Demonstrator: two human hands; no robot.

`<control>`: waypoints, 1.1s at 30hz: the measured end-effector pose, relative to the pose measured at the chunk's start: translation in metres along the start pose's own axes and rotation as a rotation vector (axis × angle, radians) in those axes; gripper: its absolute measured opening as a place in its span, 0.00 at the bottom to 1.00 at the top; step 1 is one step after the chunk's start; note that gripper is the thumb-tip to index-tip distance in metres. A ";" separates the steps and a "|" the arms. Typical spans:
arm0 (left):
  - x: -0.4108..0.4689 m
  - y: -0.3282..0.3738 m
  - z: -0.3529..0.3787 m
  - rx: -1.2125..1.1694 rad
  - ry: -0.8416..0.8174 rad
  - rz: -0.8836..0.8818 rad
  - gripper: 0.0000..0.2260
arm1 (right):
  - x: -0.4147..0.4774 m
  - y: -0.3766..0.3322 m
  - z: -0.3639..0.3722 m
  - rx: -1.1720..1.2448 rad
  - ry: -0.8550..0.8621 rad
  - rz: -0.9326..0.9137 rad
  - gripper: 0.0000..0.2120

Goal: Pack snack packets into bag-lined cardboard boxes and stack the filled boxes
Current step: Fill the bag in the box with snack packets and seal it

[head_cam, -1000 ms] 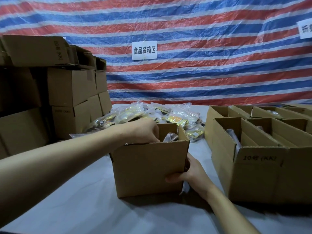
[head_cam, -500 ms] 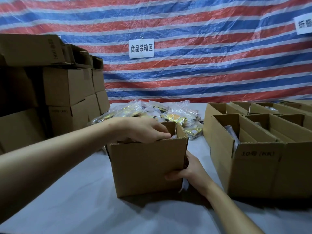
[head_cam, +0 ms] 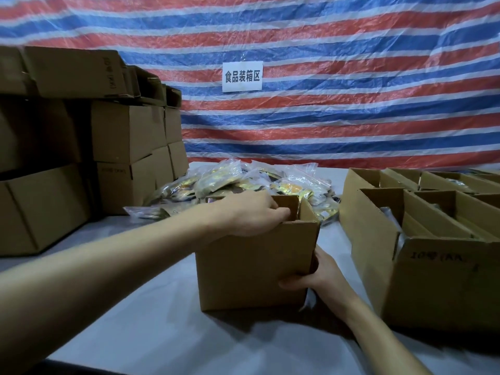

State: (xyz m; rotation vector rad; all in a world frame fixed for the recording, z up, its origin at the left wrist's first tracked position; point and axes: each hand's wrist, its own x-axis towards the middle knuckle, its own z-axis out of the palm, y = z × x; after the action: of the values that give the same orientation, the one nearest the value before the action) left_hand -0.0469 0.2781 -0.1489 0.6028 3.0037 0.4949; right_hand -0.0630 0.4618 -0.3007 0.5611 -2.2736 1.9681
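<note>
The left hand (head_cam: 251, 212) lies across the open top of the box (head_cam: 251, 269), palm down, with its fingers bent over the near rim and their tips dipping into the opening. Whether they hold anything inside cannot be told, since the hand itself hides it. The right hand (head_cam: 315, 274) grips the box low at its near right corner, with the thumb pressed flat on the front face and the fingers wrapped round the right side, out of sight. Both forearms are bare.

The box stands upright on the table (head_cam: 130, 307), which has a pale cover, about midway across it. A scrap of clear plastic (head_cam: 310, 297) shows at its lower right corner, just under the right hand.

Just behind the box lies a heap of packets (head_cam: 238, 180) in clear bags, some with yellow print. The heap touches the box's far side or nearly so.

To the right, near the box but apart from it, are the open boxes (head_cam: 433, 255), set in rows with their flaps up. The closest one has "10" printed on its front. To the left, well apart, the stacked boxes (head_cam: 124, 131) rise several layers high.

A red, white and blue striped tarp (head_cam: 351, 117) hangs behind the table, and a white sign (head_cam: 242, 76) with dark characters is fixed to it.
</note>
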 end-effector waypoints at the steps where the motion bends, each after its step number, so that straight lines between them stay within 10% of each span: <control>1: -0.003 -0.001 0.002 0.070 0.099 0.032 0.20 | 0.000 0.000 0.000 0.004 0.002 -0.002 0.42; 15: -0.012 -0.019 -0.005 0.003 -0.145 0.012 0.39 | -0.001 -0.001 0.001 0.018 0.007 -0.003 0.45; 25: -0.021 -0.102 -0.028 -0.232 0.694 0.151 0.09 | -0.003 -0.002 0.003 0.033 0.144 -0.023 0.42; 33: 0.003 -0.209 0.010 -0.242 0.551 -0.287 0.15 | 0.000 -0.001 0.005 0.161 0.238 -0.020 0.38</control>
State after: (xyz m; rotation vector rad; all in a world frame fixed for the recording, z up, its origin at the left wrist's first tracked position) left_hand -0.1256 0.0994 -0.2243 0.0069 3.3518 1.1390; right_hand -0.0620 0.4567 -0.3001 0.3381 -1.9763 2.0949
